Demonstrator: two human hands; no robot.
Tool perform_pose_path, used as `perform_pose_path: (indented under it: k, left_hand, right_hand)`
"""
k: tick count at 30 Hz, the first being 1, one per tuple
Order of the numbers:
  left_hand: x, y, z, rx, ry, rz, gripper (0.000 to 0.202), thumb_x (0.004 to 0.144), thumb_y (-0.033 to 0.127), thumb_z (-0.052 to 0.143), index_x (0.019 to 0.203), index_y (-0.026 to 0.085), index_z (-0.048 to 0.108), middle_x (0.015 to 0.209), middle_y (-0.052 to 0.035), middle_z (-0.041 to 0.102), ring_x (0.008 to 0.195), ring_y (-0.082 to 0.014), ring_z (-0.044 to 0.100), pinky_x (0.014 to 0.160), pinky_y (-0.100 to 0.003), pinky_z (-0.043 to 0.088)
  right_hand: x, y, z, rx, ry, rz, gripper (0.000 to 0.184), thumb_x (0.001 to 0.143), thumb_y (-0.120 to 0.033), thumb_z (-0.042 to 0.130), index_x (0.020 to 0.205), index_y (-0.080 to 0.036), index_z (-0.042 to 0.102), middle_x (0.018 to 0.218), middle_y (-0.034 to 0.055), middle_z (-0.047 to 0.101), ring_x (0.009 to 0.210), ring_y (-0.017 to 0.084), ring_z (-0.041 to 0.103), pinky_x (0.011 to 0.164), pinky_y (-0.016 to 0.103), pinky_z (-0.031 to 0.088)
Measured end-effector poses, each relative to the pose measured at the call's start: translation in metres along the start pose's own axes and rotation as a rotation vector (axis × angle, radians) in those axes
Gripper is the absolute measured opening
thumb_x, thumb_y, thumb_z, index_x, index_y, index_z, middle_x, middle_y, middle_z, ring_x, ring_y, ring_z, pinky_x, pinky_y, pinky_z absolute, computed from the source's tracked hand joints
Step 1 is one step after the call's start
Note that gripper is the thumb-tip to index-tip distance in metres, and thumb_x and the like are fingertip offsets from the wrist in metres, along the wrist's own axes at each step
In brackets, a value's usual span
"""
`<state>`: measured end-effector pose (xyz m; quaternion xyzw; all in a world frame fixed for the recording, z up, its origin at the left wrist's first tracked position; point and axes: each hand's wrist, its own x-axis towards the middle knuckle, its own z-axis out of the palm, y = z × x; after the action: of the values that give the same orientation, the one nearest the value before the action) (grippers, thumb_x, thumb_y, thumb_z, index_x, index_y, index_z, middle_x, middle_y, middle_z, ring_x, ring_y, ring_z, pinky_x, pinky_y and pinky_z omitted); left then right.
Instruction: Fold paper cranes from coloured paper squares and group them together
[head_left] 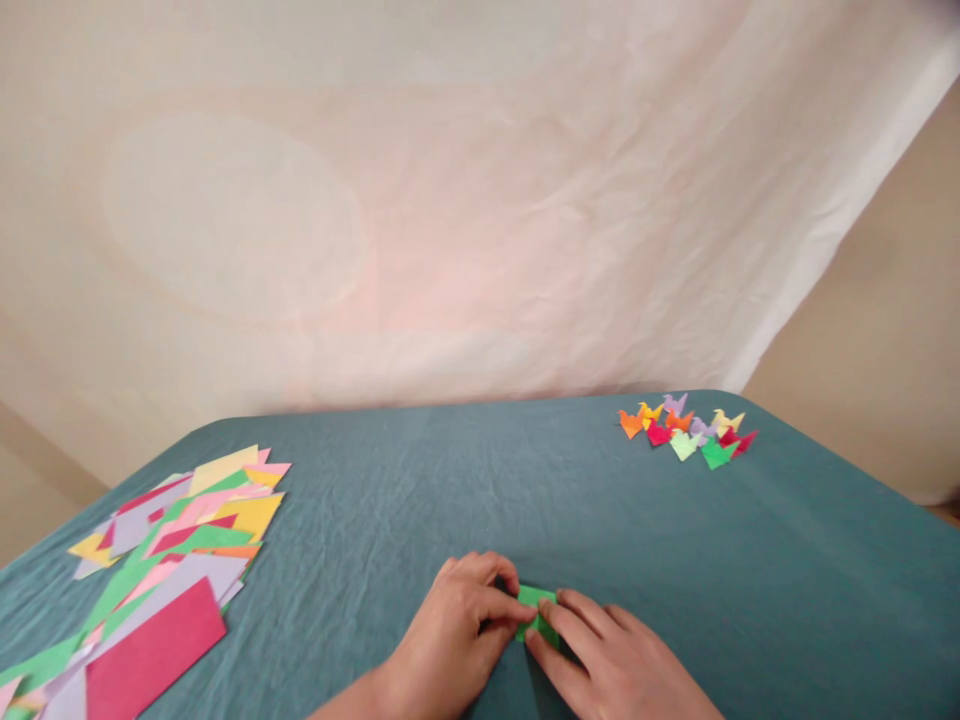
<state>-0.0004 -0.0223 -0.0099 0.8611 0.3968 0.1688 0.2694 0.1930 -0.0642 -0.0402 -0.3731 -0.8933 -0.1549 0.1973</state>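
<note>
A small folded piece of green origami paper (538,597) lies near the front of the cloth-covered table, between my two hands. My left hand (466,622) has its thumb and index finger closed on the paper's left side, the other fingers curled. From the right, my right hand (600,650) grips the same paper, thumb at the lower edge and index fingertip on top. Both hands touch the paper, and their fingers cover part of it, so its folds do not show fully.
Loose sheets of coloured paper (161,655) are spread in an overlapping pile on the left. Several small folded paper birds (682,443) stand grouped at the back right. The green tablecloth (420,480) reaches back to a pale hanging sheet (450,220).
</note>
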Motion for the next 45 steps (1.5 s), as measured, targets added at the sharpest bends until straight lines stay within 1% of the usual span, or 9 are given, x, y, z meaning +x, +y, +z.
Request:
perform_pose_path:
  k: [7, 13, 17, 21, 28, 32, 35, 40, 45]
  left_hand:
    - [0.001, -0.003, 0.002, -0.013, 0.012, -0.002, 0.023, 0.081, 0.010, 0.058, 0.081, 0.028, 0.073, 0.091, 0.0016, 0.060, 0.088, -0.0137, 0.055, 0.081, -0.025, 0.037]
    - [0.001, -0.003, 0.002, -0.026, 0.000, -0.005, 0.030, 0.080, 0.007, 0.055, 0.085, 0.030, 0.073, 0.091, 0.0010, 0.061, 0.089, -0.0141, 0.055, 0.083, -0.025, 0.038]
    - [0.001, -0.002, 0.001, -0.025, -0.014, -0.002, 0.033, 0.077, 0.004, 0.053, 0.083, 0.029, 0.074, 0.092, 0.0003, 0.061, 0.090, -0.0144, 0.056, 0.082, -0.025, 0.039]
    - [0.001, -0.002, 0.002, -0.044, 0.011, -0.020, 0.029, 0.080, 0.010, 0.053, 0.085, 0.029, 0.074, 0.093, -0.0009, 0.063, 0.090, -0.0149, 0.057, 0.083, -0.026, 0.040]
    - [0.002, -0.002, 0.003, -0.080, 0.016, -0.083, 0.021, 0.078, 0.015, 0.062, 0.086, 0.030, 0.074, 0.095, -0.0005, 0.064, 0.092, -0.0163, 0.057, 0.086, -0.028, 0.039]
    - [0.002, -0.006, 0.004, -0.087, 0.007, -0.090, 0.021, 0.074, 0.017, 0.068, 0.088, 0.031, 0.074, 0.097, 0.0000, 0.064, 0.094, -0.0168, 0.056, 0.087, -0.028, 0.038]
    - [0.002, -0.007, 0.006, -0.091, 0.018, -0.090, 0.018, 0.076, 0.018, 0.065, 0.088, 0.029, 0.074, 0.097, -0.0012, 0.064, 0.094, -0.0171, 0.057, 0.087, -0.029, 0.039]
    - [0.003, -0.002, 0.004, -0.102, 0.030, -0.118, 0.018, 0.075, 0.015, 0.063, 0.087, 0.026, 0.071, 0.097, -0.0007, 0.063, 0.095, -0.0174, 0.056, 0.087, -0.030, 0.038]
    - [0.004, 0.002, 0.002, -0.099, 0.031, -0.139, 0.024, 0.070, 0.007, 0.058, 0.085, 0.024, 0.068, 0.095, 0.0002, 0.062, 0.096, -0.0173, 0.055, 0.087, -0.029, 0.037]
  right_hand:
    - [-0.001, -0.002, 0.007, -0.050, 0.040, -0.001, 0.019, 0.088, -0.015, 0.048, 0.097, -0.021, 0.063, 0.091, 0.0024, 0.070, 0.081, 0.020, 0.063, 0.052, 0.025, 0.044]
    - [-0.001, -0.008, 0.018, -0.135, 0.112, 0.001, 0.021, 0.090, -0.016, 0.044, 0.097, -0.020, 0.063, 0.087, 0.0037, 0.071, 0.080, 0.022, 0.063, 0.052, 0.027, 0.043]
    - [0.000, -0.006, 0.019, -0.154, 0.156, -0.004, 0.023, 0.092, -0.017, 0.040, 0.095, -0.022, 0.063, 0.083, 0.0014, 0.070, 0.076, 0.021, 0.063, 0.051, 0.028, 0.043]
    - [-0.002, -0.001, 0.017, -0.137, 0.144, -0.008, 0.021, 0.091, -0.017, 0.043, 0.097, -0.023, 0.062, 0.089, 0.0001, 0.070, 0.079, 0.020, 0.063, 0.051, 0.027, 0.042]
    - [-0.006, 0.001, 0.024, -0.155, 0.112, -0.025, 0.015, 0.093, -0.023, 0.046, 0.093, -0.020, 0.061, 0.087, 0.0036, 0.066, 0.082, 0.019, 0.059, 0.054, 0.024, 0.040]
    - [-0.002, 0.000, 0.021, -0.113, 0.087, -0.010, 0.015, 0.093, -0.023, 0.046, 0.089, -0.020, 0.059, 0.083, 0.0011, 0.065, 0.078, 0.018, 0.059, 0.052, 0.025, 0.038]
    - [0.002, 0.001, 0.016, -0.063, 0.073, 0.001, 0.013, 0.092, -0.021, 0.047, 0.087, -0.020, 0.059, 0.079, -0.0015, 0.064, 0.072, 0.017, 0.059, 0.049, 0.026, 0.036]
    - [0.005, 0.000, 0.011, -0.056, 0.062, 0.012, 0.012, 0.091, -0.018, 0.048, 0.088, -0.019, 0.060, 0.079, 0.0004, 0.065, 0.073, 0.017, 0.058, 0.050, 0.026, 0.036]
    - [0.005, 0.002, 0.004, -0.052, 0.009, 0.003, 0.011, 0.088, -0.018, 0.050, 0.092, -0.018, 0.061, 0.090, 0.0023, 0.066, 0.077, 0.018, 0.058, 0.051, 0.027, 0.037]
